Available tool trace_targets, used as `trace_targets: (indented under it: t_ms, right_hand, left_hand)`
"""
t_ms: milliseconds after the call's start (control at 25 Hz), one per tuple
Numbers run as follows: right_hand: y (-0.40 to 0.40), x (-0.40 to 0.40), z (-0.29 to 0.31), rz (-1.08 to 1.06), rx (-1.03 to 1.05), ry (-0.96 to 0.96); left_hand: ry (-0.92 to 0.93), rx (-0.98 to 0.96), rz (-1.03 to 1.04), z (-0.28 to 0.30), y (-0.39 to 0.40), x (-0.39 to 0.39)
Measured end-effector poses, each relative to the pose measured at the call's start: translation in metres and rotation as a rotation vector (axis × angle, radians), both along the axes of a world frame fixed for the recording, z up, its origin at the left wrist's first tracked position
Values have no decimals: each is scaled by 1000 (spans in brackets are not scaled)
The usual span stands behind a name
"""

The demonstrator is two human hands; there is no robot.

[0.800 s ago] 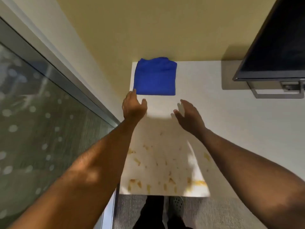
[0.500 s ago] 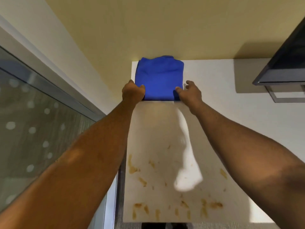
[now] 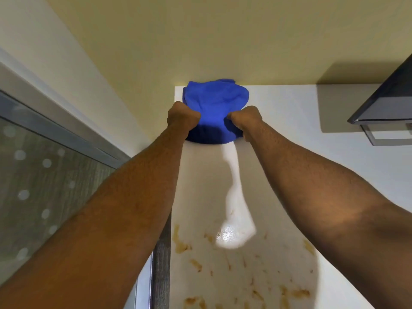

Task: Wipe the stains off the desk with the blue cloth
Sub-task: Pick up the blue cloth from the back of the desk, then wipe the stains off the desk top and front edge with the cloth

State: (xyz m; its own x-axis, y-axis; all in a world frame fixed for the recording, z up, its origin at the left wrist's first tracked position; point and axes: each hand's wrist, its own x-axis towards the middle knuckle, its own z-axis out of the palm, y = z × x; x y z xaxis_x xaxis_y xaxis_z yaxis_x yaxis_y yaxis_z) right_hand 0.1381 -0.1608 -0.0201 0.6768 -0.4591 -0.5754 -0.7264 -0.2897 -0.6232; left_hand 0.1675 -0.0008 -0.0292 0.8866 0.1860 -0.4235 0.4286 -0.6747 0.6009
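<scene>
Both your hands are clenched on the near edge of the blue cloth (image 3: 215,101) at the worktop's (image 3: 285,103) far corner, left hand (image 3: 183,116) and right hand (image 3: 245,118) level, so the brown stains (image 3: 245,275) lie straight back toward you.

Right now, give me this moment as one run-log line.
phase: grasp | left hand: shut on blue cloth | right hand: shut on blue cloth | cloth: bunched at desk far edge | stains: unwiped, near edge
</scene>
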Motion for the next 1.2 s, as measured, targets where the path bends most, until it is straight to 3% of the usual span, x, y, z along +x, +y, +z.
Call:
trace_targets:
  t_ms: [200,400,720,1000,1200]
  right_hand:
    - [-14,-11,3,77,158,-207]
    - [-56,-23,37,270,133,-312]
    - [-155,-101,79,106,196,-258]
    - [-237,-239,82,54,-2,-363]
    - [-277,-341,27,105,-190,-207]
  left_hand:
    - [-169,-118,-184,10,10,-1]
    - [-143,-165,-241,38,-8,-11]
    - [-205,-207,-395,82,-94,-83]
    - [-167,-337,-433,81,-174,-209]
    - [7,-342,-575,46,-213,-316]
